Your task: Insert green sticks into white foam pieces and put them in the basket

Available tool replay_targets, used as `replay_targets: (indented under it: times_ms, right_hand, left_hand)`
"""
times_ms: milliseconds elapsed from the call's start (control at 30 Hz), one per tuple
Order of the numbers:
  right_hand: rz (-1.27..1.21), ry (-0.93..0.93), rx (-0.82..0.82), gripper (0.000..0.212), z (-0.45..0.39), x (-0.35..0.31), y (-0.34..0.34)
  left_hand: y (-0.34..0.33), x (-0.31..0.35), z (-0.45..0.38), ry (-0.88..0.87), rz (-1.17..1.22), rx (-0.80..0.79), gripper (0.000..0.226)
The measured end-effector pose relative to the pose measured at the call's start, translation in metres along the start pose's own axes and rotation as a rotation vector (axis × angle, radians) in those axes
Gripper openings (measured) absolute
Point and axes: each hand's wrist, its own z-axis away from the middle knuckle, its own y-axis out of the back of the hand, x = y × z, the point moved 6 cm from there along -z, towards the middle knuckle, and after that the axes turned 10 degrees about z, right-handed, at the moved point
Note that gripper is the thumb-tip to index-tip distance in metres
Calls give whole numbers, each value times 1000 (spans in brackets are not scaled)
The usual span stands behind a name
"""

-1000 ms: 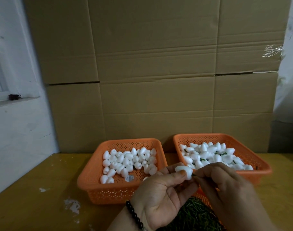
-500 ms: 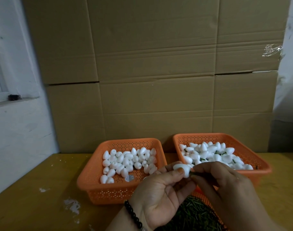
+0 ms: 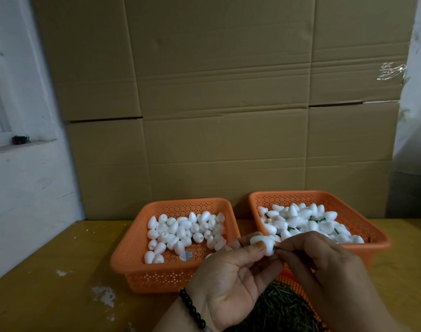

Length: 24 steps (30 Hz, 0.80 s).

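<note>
I see my left hand (image 3: 231,276) raised palm-up, thumb and fingers pinching a white foam piece (image 3: 262,244) in front of the right basket (image 3: 377,238). My right hand (image 3: 324,262) meets it, fingertips pinching a green stick (image 3: 277,248) at the foam's end.

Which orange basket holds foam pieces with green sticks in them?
The right basket: green shows between its white pieces. The left basket holds plain ones.

Perforated orange plastic baskets (image 3: 171,279) hold matt white foam pieces (image 3: 180,232). Behind, corrugated cardboard (image 3: 224,104) looks dull and creased, with glossy clear tape (image 3: 390,71) upper right. The yellowish tabletop (image 3: 48,271) is scuffed, paint-flecked.
</note>
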Motion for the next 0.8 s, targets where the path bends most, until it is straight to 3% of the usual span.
replay_targets:
  times_ms: [367, 600, 800]
  right_hand:
    - [-9, -15, 8, 8, 1, 1, -1]
    - [-13, -22, 1, 7, 3, 2, -3]
    - [-5, -34, -4, 7, 4, 4, -4]
  left_hand:
    - [-2, 0, 1, 3, 1, 2, 14]
    - [1, -1, 0, 2, 6, 24, 29]
    - [1, -1, 0, 0, 21, 19, 21]
